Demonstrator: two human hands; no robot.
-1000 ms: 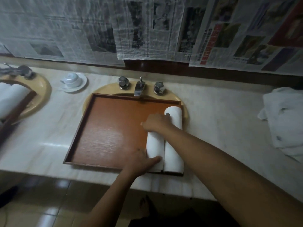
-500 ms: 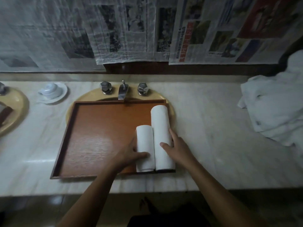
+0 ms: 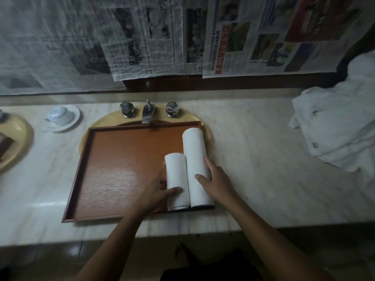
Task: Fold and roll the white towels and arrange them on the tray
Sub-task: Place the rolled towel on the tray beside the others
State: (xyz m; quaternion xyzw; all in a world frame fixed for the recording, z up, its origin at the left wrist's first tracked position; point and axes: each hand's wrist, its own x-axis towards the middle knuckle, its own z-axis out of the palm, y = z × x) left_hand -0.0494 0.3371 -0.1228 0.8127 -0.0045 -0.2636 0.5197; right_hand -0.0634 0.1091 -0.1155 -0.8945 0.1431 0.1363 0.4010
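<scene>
The brown wooden tray (image 3: 121, 169) carries two tight white rolls on its right side, touching side by side. The short roll (image 3: 176, 179) lies left of the long roll (image 3: 195, 159), their near ends at the front rim. A rumpled towel heap (image 3: 341, 126) lies on the tabletop (image 3: 253, 159), well apart.

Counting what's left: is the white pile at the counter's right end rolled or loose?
Loose. The towel pile lies crumpled in irregular folds on the marble counter, unlike the long rolled towel on the tray.
</scene>
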